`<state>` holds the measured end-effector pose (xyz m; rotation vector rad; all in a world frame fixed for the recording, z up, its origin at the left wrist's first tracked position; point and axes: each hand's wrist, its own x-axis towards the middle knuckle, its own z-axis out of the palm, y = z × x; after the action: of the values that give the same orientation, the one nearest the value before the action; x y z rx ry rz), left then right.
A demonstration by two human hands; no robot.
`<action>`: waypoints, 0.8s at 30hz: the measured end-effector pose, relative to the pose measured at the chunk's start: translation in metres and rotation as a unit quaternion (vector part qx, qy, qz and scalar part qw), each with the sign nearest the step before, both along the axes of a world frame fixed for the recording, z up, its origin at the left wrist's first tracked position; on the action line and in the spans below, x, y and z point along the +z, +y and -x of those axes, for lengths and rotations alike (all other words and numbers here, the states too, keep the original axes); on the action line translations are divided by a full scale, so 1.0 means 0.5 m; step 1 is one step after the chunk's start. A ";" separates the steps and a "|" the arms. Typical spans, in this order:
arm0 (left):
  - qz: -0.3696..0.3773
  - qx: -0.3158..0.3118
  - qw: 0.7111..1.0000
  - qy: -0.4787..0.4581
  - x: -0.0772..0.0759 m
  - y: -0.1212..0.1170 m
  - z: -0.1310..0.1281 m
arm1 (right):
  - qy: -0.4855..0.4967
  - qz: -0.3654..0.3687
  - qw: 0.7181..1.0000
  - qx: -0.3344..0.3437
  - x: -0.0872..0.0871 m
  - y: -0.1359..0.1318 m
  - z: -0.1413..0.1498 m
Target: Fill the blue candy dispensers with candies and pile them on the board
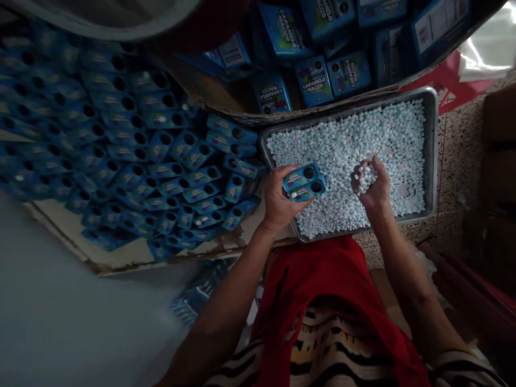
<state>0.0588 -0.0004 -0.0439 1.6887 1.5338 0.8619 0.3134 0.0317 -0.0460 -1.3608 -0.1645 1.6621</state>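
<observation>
My left hand (277,202) is closed round two small blue candy boxes (305,182), each with a round hole, and holds them over the near left part of a metal tray (432,156). The tray is full of small white candies (342,145). My right hand (368,185) is cupped over the middle of the tray, its fingers curled round a handful of the white candies.
Many rows of the same blue boxes (133,156) lie on cardboard to the left. A cardboard carton of blue "Caramelo Macizo" packs (314,80) stands behind the tray. A red cloth (322,290) covers my lap. Speckled floor shows on the right.
</observation>
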 end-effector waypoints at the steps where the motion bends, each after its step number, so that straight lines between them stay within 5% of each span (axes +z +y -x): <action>1: -0.003 -0.003 1.000 0.016 0.005 0.003 -0.007 | 0.040 -0.011 0.999 -0.004 0.028 -0.001 0.016; 6: -0.021 -0.018 0.997 0.071 0.024 0.013 -0.046 | 0.041 -0.148 0.988 -0.008 0.126 -0.002 0.107; 12: -0.028 -0.011 0.998 0.062 0.011 0.009 -0.057 | -0.049 -0.273 0.961 -0.005 0.126 -0.002 0.148; 17: -0.021 -0.003 0.999 -0.045 -0.034 0.000 -0.057 | -0.070 -0.187 0.975 -0.093 0.099 0.013 0.151; 24: 0.142 0.070 0.969 -0.192 -0.050 -0.017 -0.060 | 0.067 -0.015 0.986 -0.151 0.041 0.017 0.080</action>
<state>0.0888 -0.0087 -0.0690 1.1423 1.4381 0.9276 0.2736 0.0401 -0.0256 -1.1827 0.0924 1.4813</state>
